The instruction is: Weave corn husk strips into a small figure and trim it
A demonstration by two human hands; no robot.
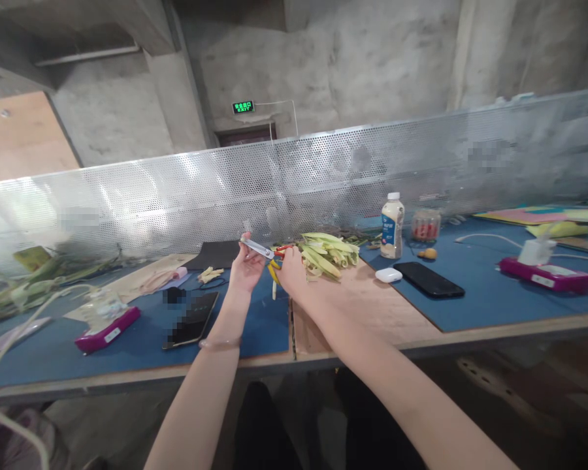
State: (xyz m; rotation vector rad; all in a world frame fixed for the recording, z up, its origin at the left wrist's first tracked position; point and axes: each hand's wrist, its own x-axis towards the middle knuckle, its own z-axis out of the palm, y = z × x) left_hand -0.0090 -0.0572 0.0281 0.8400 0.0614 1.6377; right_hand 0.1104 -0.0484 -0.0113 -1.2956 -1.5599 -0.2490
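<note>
My right hand (pixel 292 266) closed on red-handled metal scissors (pixel 263 250), my left hand (pixel 247 264) partly curled, fingers at the blade end, scissors above the blue table mat (pixel 269 326), pale-green leafy husks (pixel 329 251) just right, white-capped bottle (pixel 392 225) farther right.

So the workbench (pixel 323 346) has blue mats (pixel 245 326) on it, with a pile of green leaves (pixel 328 251), a milky bottle (pixel 392 228), a couple phones (pixel 428 279) and two purple power strips (pixel 543 275) lying around

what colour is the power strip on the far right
The power strip is magenta, seen best in the head view.
</note>
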